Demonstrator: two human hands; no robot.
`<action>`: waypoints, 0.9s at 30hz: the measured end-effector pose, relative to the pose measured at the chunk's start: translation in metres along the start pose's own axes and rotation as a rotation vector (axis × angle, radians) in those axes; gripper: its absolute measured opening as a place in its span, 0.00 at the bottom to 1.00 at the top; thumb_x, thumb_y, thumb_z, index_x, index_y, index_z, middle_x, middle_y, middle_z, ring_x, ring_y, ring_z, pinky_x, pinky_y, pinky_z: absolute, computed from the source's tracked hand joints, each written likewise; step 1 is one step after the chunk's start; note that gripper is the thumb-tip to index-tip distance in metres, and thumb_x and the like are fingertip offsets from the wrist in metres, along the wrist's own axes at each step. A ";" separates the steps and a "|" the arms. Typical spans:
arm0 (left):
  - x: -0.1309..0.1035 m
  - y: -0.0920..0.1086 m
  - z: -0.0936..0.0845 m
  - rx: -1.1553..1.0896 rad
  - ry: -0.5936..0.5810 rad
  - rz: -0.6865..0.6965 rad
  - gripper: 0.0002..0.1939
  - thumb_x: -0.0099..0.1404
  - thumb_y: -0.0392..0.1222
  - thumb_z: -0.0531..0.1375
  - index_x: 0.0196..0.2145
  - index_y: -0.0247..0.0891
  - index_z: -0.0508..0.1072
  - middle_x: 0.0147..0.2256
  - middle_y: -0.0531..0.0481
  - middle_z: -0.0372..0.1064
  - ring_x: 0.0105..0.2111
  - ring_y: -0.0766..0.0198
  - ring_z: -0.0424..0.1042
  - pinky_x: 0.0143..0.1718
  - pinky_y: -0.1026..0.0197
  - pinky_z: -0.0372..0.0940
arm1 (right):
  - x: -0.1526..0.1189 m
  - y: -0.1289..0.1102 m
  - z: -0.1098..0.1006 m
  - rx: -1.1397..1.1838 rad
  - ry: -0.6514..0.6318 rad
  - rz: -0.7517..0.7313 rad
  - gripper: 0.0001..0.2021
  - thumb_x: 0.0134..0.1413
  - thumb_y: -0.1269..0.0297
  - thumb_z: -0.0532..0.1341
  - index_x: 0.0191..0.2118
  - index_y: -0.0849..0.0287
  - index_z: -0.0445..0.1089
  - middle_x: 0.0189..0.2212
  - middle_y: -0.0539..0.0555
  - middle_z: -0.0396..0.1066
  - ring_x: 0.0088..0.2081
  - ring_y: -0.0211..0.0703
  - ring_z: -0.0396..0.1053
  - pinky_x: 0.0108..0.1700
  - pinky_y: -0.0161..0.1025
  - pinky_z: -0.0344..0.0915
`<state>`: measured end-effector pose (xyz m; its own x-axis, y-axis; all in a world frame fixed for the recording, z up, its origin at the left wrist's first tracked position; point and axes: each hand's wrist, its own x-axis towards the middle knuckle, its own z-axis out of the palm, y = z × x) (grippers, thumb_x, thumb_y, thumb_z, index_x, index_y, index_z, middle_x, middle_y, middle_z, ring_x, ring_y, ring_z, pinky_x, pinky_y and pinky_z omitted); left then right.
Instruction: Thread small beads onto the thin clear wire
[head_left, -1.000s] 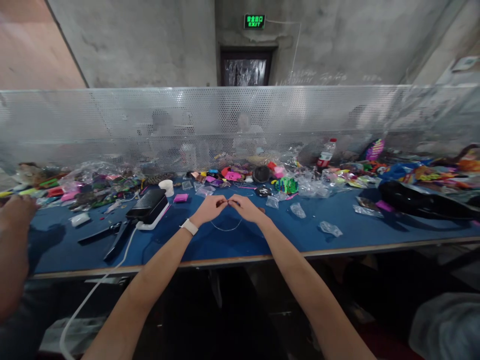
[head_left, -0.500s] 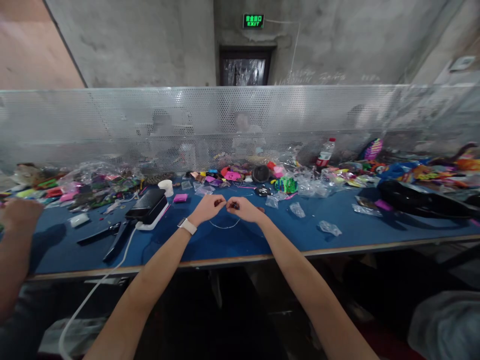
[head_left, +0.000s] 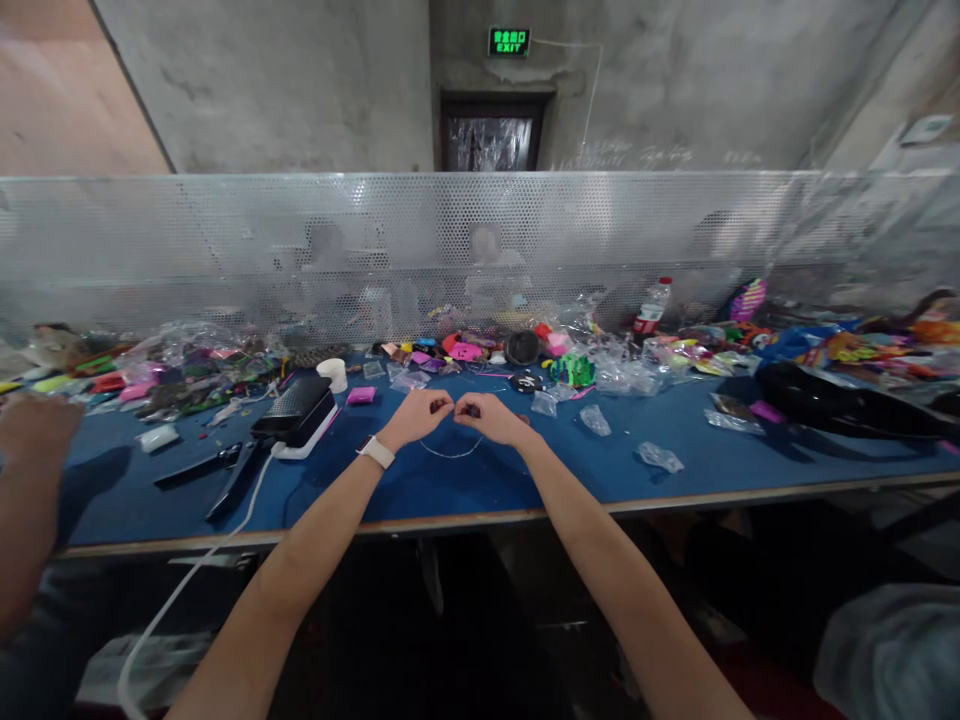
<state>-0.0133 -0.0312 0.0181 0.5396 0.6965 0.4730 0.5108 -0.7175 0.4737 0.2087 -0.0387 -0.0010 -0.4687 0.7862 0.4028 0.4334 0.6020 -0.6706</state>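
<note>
Over the blue table, my left hand (head_left: 418,416), with a white-banded watch at the wrist, pinches one end of a thin pale cord (head_left: 450,456). My right hand (head_left: 491,416) is also closed in a pinch, holding the cord's other end. Between the hands the cord hangs in a shallow curve. The fingertips nearly meet; any small piece between them is too small to make out. Beyond the left hand lies a small pink packet (head_left: 361,396), near a white paper cup (head_left: 332,375). A black round item (head_left: 526,383) with white marks lies past the right hand.
A black device (head_left: 296,410) with a white cable and black-handled pliers (head_left: 225,475) lie left. Behind are colourful craft pieces, a red-capped bottle (head_left: 651,308) and a perforated screen (head_left: 480,215). Plastic wrappers (head_left: 660,456) and a black bag (head_left: 847,400) lie right. Another person's hand (head_left: 37,430) is far left.
My hands have drawn very slightly apart, with the cord still between them. The other person's hand at the far left has shifted a little to the left.
</note>
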 end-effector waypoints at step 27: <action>-0.001 0.003 -0.001 -0.013 -0.002 0.007 0.10 0.71 0.39 0.60 0.35 0.38 0.81 0.28 0.52 0.75 0.27 0.65 0.66 0.33 0.62 0.58 | -0.001 0.000 -0.003 -0.032 0.016 -0.051 0.05 0.60 0.62 0.67 0.37 0.57 0.77 0.35 0.53 0.76 0.35 0.43 0.70 0.42 0.40 0.66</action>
<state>-0.0133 -0.0340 0.0201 0.5445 0.6916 0.4746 0.4985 -0.7219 0.4801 0.2116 -0.0391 0.0006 -0.4789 0.7561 0.4461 0.4338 0.6456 -0.6286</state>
